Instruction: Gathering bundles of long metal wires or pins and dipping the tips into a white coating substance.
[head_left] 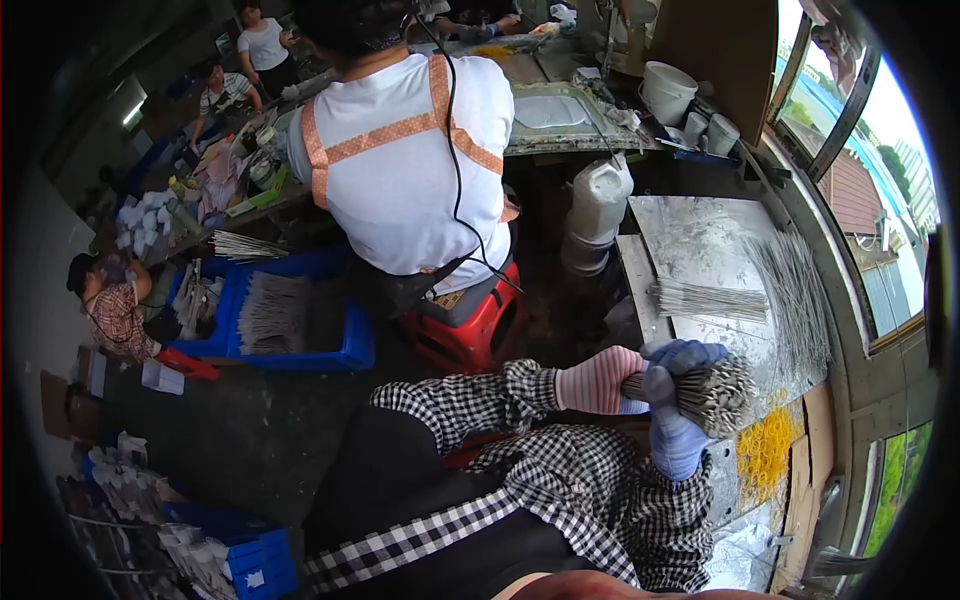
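Both of my hands grip a thick bundle of thin grey rods [722, 396], its cut ends turned to the right. My left hand [612, 380], in a pink striped glove, closes around the bundle from the left side. In a bluish-purple glove, my right hand [676, 432] holds it from the near side. Where the gloves meet, some fingers overlap and cannot be told apart. Just beyond, a flat row of similar rods [712, 299] lies on a grey metal sheet [690, 235]. A larger loose spread of rods [790, 300] rests along the window side.
Yellow rubber bands [765, 455] lie piled right of my hands. Ahead, a person in a white shirt [400, 160] sits on a red stool [470, 325]. Blue crates [300, 352] of rods stand at left, another blue crate [262, 568] at lower left. Windows [850, 150] line the right.
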